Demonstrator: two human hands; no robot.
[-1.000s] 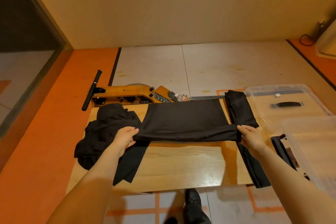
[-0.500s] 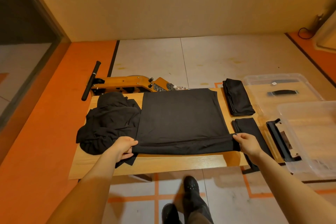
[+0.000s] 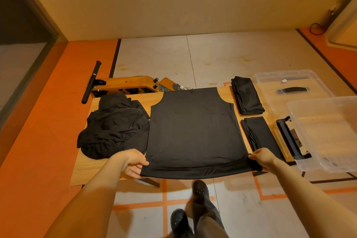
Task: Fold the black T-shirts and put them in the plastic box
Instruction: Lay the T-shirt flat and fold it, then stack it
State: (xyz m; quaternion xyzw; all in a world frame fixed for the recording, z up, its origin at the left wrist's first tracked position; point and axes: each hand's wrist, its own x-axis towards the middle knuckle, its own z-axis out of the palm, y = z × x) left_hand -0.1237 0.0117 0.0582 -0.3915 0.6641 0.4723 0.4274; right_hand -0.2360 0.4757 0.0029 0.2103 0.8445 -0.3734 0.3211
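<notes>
The shirt (image 3: 195, 127) lies flat mid-table (image 3: 96, 168), long axis running away from the person, hem hanging over the near edge. The left hand (image 3: 133, 162) and right hand (image 3: 262, 157) each pinch a hem corner. The clear box (image 3: 328, 137) at right looks nearly empty; two folded shirts (image 3: 247, 95) lie beside it, a heap (image 3: 114, 125) at left.

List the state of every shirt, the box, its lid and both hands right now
Spread T-shirt: flat, hem overhanging the table edge.
Shirt pile: crumpled, unfolded.
Far folded shirt: folded.
Near folded shirt: folded.
Plastic box: open.
Lid: off.
Left hand: pinching hem.
Right hand: pinching hem.
</notes>
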